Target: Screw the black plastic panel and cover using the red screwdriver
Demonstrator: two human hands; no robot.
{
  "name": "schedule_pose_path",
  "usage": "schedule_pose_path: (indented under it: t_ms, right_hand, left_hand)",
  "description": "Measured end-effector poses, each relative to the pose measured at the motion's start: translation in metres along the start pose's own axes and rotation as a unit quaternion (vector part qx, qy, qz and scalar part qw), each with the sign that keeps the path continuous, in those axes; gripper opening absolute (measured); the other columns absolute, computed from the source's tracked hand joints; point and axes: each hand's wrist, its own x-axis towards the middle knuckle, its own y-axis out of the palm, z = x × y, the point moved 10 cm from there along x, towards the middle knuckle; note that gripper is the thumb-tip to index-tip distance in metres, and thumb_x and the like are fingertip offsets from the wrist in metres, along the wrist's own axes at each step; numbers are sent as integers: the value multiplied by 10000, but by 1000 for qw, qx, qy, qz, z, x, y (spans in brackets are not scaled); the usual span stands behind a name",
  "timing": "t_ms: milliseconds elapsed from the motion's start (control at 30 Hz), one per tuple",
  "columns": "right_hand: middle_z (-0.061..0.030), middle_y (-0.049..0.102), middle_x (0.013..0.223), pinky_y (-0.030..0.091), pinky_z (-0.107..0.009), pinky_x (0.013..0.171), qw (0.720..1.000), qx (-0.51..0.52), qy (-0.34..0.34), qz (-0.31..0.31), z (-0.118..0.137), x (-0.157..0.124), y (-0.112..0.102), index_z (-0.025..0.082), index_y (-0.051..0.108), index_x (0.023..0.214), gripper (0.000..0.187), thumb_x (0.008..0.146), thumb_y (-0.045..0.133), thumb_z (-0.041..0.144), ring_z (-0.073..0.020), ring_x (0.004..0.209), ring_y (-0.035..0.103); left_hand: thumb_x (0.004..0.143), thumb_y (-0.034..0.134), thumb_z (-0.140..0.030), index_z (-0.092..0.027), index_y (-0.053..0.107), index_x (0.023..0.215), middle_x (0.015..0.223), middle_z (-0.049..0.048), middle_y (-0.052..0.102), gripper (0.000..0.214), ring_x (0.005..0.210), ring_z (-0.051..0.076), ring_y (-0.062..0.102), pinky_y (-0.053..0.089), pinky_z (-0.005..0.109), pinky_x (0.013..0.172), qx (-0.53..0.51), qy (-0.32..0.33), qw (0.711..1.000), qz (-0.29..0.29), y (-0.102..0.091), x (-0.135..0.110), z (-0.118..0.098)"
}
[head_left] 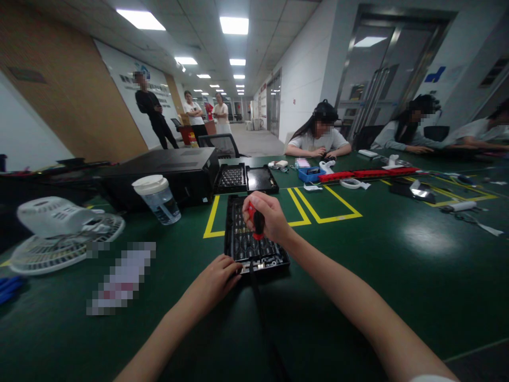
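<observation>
In front of me on the green table lies a shallow black case [233, 245] with rows of dark rounded pieces and small metal parts along its near edge. My right hand [267, 215] is wrapped round the red-and-black handle of a screwdriver [259, 222], held upright over the case. The tip is hard to make out. My left hand [217, 278] grips the near left corner of the case, its fingers bent together at the edge. A dark strap or cable [260, 307] runs from the near edge towards me.
Behind the case stands an open black box [262, 180]. To the left are a lidded plastic cup [159, 200], a white fan [55, 228] and a large black casing [167, 170]. A blue tray [310, 175] and red strips [369, 174] lie back right. People sit across the table.
</observation>
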Motion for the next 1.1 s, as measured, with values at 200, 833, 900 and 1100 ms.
schedule_pose_path:
  t_ms: [200,833,900,1100]
  right_hand:
    - [45,480,537,321,-161,379,999,-32,-6,-38,3,-4,-4,153,517,730,236,850,468,350,-46,400,418]
    - [44,460,571,313,-168,383,979,-118,-33,-163,13,-10,-13,170,504,712,251,843,476,383,-42,413,392]
    - [45,457,567,319,-171,390,974,-134,-38,-180,14,-11,-14,174,502,711,251,843,471,386,-45,416,393]
    - [42,461,558,333,-180,411,957,-181,-50,-223,18,-15,-16,181,505,708,261,841,466,401,-58,429,407]
  left_hand:
    - [873,460,-241,-209,591,1060,1027,59,598,230,977,192,528,471,355,856,1,-3,1000,3,1,0,1]
    - [867,475,-251,-209,598,1049,1021,54,604,224,969,189,533,472,352,853,-3,-6,1000,2,-2,1,-2]
    - [866,476,-246,-206,597,1051,1026,55,602,225,976,190,532,473,349,850,-3,-9,1000,4,-2,1,-2]
    - [858,489,-245,-205,600,1043,1013,57,608,220,976,195,531,469,355,856,5,-5,1000,-5,0,1,1]
